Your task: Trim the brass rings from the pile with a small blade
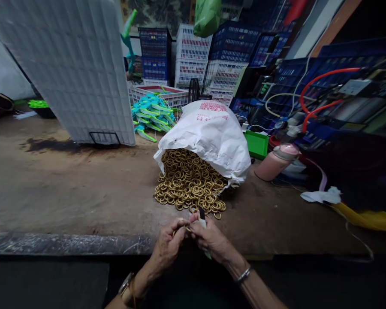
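Observation:
My two hands meet at the near edge of the workbench [67, 193]. My left hand [167, 246] pinches a small brass ring [185, 227] between thumb and fingers. My right hand [212, 240] is closed round a slim pale tool with a dark tip [202, 216], its tip beside the ring. Just beyond my hands lies a heap of brass rings [189, 182] spilling out of a white sack [212, 137] lying on its side.
A tall white grid crate [70, 68] stands at the back left. Teal plastic parts [151, 116] lie behind the sack. Stacked blue and white crates [193, 51] line the back. At the right are a pink bottle [276, 161], a green box [256, 143], hoses and a crumpled cloth [321, 196].

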